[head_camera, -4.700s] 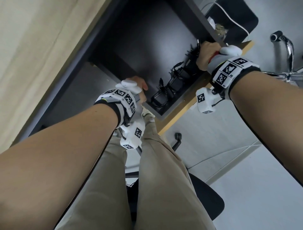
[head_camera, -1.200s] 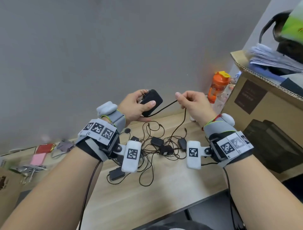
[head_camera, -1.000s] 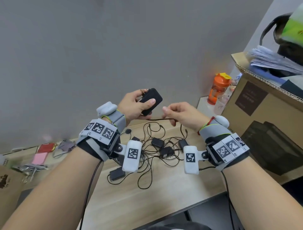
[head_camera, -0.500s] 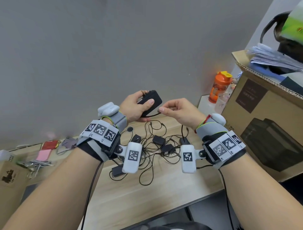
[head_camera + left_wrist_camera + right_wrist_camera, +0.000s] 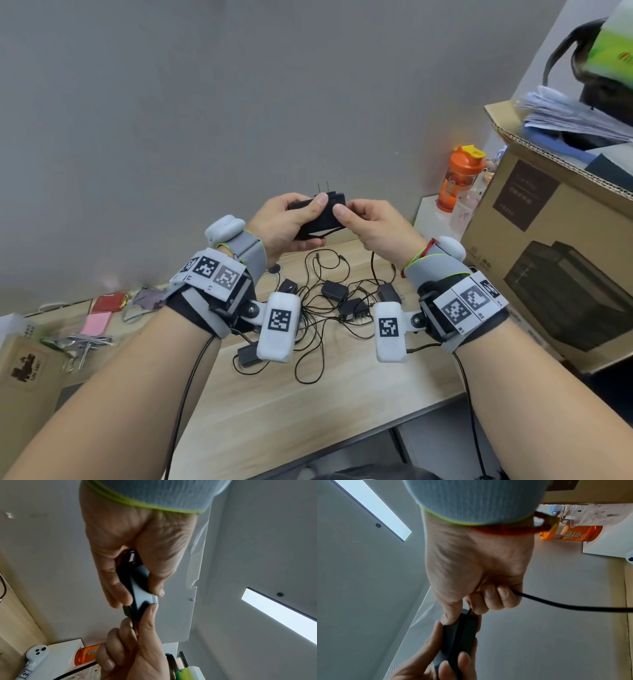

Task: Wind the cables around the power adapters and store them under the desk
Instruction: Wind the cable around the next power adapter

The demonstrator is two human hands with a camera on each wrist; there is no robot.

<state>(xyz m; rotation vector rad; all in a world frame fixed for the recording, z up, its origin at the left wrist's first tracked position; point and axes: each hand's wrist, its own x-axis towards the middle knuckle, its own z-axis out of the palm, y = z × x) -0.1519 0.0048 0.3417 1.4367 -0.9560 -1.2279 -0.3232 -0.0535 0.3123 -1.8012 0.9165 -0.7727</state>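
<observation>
Plain grey wall [image 5: 171, 120] fills the back of the head view. Below it, light wood-grain surface [image 5: 308, 411], running L to R.

Big brown cardboard box w/ a dark printed picture [image 5: 548, 267] stands at the R end of the surface; loose papers + dark items piled on top. Just L of the box, orange plastic bottle w/ yellow cap [image 5: 460, 178] on a small white block.

Mid-surface, under the wrists: tangle of small black power adapters w/ thin black cables [image 5: 334, 298], several bricks, cords looped over each other, all loose. Far L: pink + red cards, metal bits, small brown box – too small to tell more.

Left hand [image 5: 284, 222] held up above the surface, clenched round a black rectangular power adapter [image 5: 322, 216]: thumb on top face, fingers underneath, two metal prongs pointing up toward the wall. Right hand [image 5: 373, 229] just beside it, thumb + forefinger pinching the adapter's thin black cable [image 5: 565, 605] right at the R end of the brick, other fingers curled. Cable lies along the adapter's narrow edge, at least one strand across the underside; how many turns, can't tell. Rest of cable drops from right hand to the surface.
</observation>
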